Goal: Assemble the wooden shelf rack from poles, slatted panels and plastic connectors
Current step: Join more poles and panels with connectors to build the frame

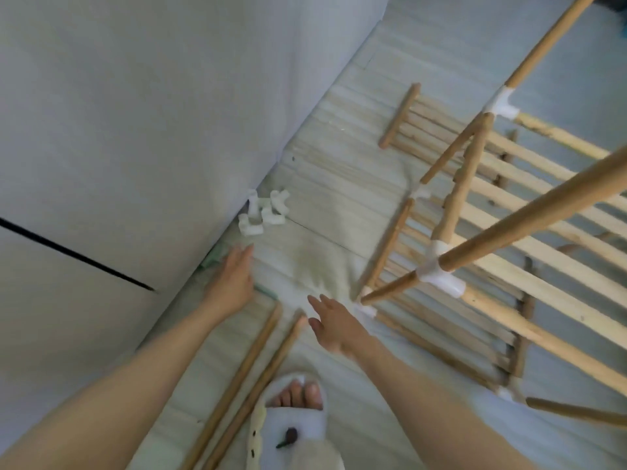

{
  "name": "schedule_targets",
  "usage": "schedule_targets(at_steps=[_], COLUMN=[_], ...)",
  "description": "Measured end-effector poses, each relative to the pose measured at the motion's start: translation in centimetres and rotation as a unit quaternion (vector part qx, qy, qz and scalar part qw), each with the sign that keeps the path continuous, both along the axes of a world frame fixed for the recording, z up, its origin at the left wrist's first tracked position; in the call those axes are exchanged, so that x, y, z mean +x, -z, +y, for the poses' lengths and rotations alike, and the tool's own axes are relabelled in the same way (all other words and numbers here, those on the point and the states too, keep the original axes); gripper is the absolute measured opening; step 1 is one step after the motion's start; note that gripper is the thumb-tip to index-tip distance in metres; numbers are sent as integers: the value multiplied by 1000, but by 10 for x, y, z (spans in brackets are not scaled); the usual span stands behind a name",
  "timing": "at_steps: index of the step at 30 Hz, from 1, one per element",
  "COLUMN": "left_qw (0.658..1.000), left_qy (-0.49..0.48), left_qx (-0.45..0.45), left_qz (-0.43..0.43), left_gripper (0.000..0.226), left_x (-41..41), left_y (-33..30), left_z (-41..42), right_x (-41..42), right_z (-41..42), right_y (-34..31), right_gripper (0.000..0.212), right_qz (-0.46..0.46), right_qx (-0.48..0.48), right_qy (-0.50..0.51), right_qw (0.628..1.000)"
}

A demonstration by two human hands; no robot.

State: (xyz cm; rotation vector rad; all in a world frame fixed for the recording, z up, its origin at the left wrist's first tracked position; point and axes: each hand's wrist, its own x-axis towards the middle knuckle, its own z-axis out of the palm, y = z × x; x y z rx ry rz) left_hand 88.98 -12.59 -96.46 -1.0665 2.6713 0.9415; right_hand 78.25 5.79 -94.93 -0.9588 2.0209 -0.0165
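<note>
Rack frame [437, 266] partly joined, right of the hands. Left hand [234, 279] and right hand [334, 325] both released, grasping nothing. Loose connectors [263, 212] ahead, poles [251, 378] between them: unassembled.

The floor [325, 184] is laid in pale boards with a faint grain, running diagonally from the lower left towards the upper right — seams between boards are seen as thin dark lines. The whole left side is taken up by a large, smooth, light grey surface [135, 113], which meets the floor along a slanting edge; whether it is a wall or the front of a piece of furniture cannot be told. A narrow black line [74, 256] is drawn across its lower part. Soft, even light is spread over everything — no hard shadows are cast. In the far upper right corner a dark patch is glimpsed, too blurred to identify.
</note>
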Motion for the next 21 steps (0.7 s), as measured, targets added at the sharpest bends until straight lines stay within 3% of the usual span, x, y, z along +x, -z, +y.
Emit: schedule_targets(at_steps=[5,8,13,17,21], left_qw=[996,998,999,997,974], left_qy=[8,27,-8,-50,-133], left_qx=[-90,-57,-29,34,124], left_qz=[-17,-28,16,47,136], left_gripper=[64,57,25,25,26], left_x=[-33,-42,-37,-27,-16], left_y=[8,16,23,10,-24], left_z=[-34,-46,-43,-27,-1], right_x=[-11,-13,-20,-21,-18], right_z=[4,5,4,3,1], right_y=[24,29,25,8,-30], right_gripper=[53,53,52,51,43], right_qz=[40,24,-23,-76,-93], right_qx=[39,64,64,67,12], right_qy=[-50,-64,-17,72,164], right_qw=[997,996,998,992,982])
